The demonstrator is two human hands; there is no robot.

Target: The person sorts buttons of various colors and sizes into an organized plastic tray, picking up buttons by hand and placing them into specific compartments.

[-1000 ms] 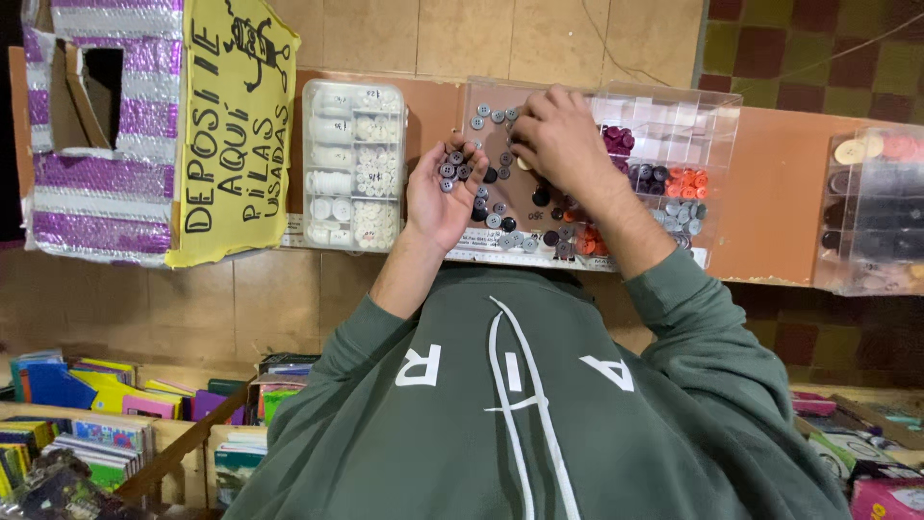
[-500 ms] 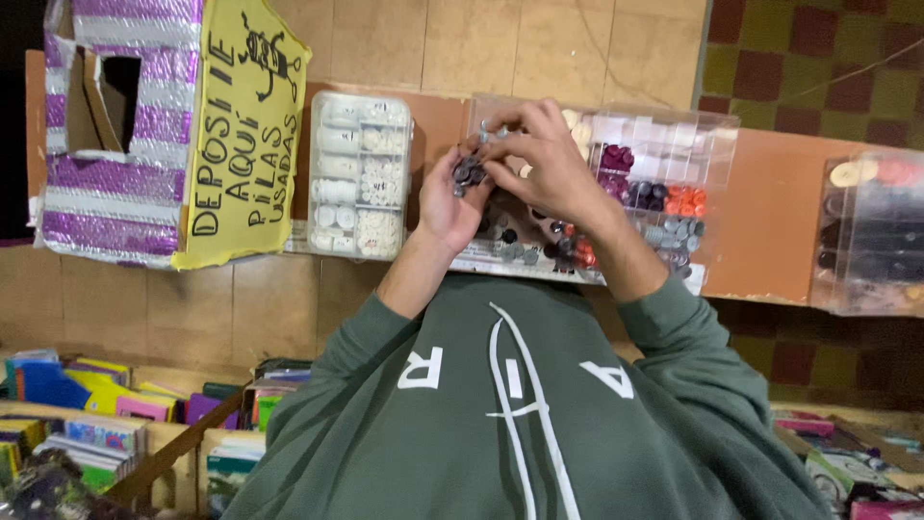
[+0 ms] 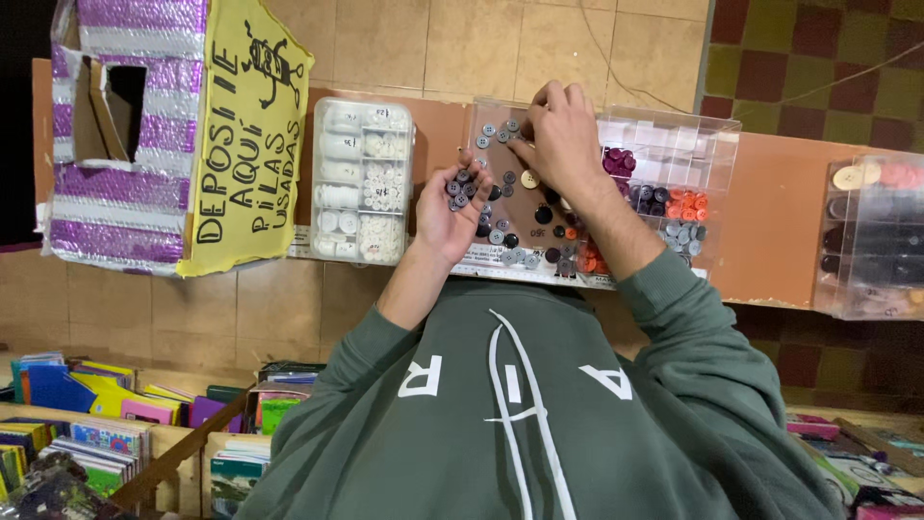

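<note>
My left hand [image 3: 460, 204] is cupped palm-up at the near edge of a brown counter [image 3: 770, 226], holding several small grey buttons [image 3: 462, 183]. My right hand [image 3: 558, 130] reaches further out, its fingertips pinched together and pressed down among loose grey, black and orange buttons [image 3: 525, 246] scattered on the counter. Whether a button is between those fingertips is hidden. Just right of that hand stands a clear compartment box [image 3: 674, 188] with purple, orange and grey buttons.
A clear box of white buttons [image 3: 361, 183] lies left of my hands. Further left stands a cardboard box wrapped in purple tape with a yellow hand-lettered sign [image 3: 135, 144]. Another clear button box [image 3: 871, 241] sits at the right edge. Books [image 3: 96, 438] fill crates below.
My right hand was over my left palm half a second ago; it has moved out onto the loose buttons. My left hand stayed cupped in about the same place.
</note>
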